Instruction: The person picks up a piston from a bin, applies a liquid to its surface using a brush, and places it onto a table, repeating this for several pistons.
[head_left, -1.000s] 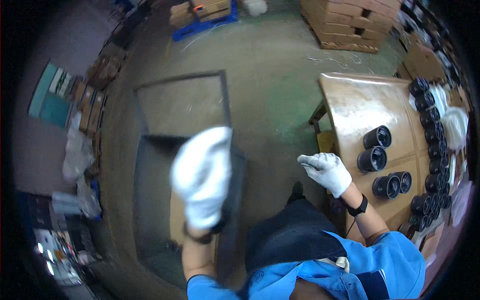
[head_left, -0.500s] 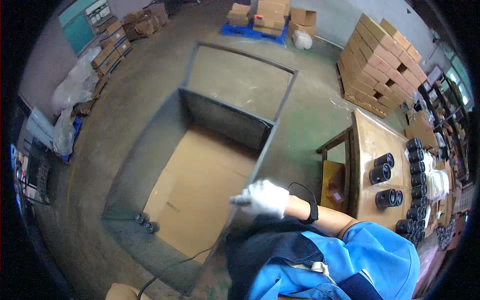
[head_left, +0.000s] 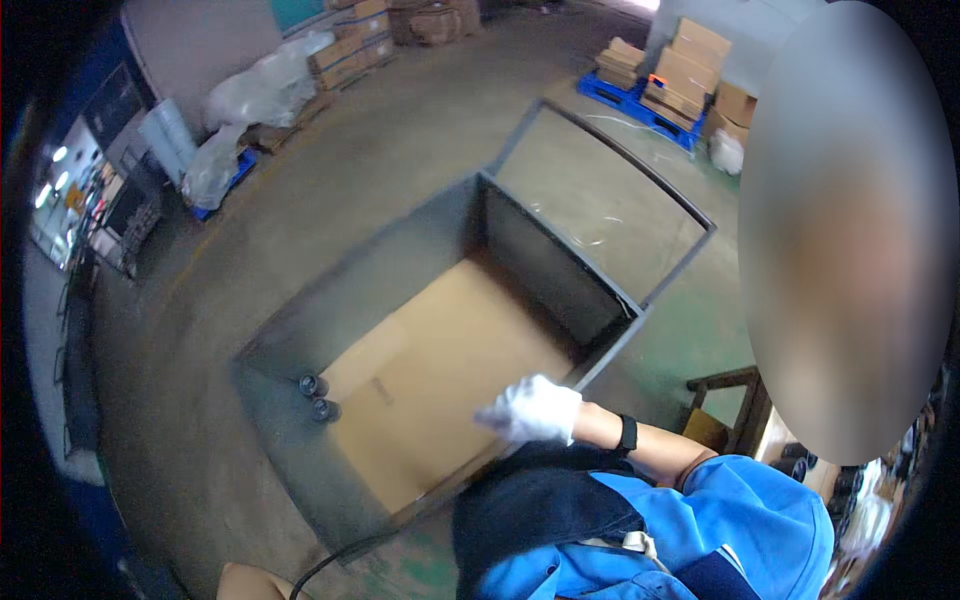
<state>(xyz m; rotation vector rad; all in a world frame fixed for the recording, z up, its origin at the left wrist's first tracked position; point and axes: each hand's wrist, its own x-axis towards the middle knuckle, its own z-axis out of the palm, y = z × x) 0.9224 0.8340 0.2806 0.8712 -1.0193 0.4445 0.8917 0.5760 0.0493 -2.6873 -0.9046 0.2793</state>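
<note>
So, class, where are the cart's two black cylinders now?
In the head view, left of centre, the two black cylinders sit inside the grey cart, near its left corner, by the cardboard sheet.

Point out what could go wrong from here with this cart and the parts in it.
The dark cable runs by the near edge of the grey cart, so it might snag if the cart or an arm moves. The two black cylindrical parts sit close together at one end with no visible divider, so they could shift and knock together.
</note>
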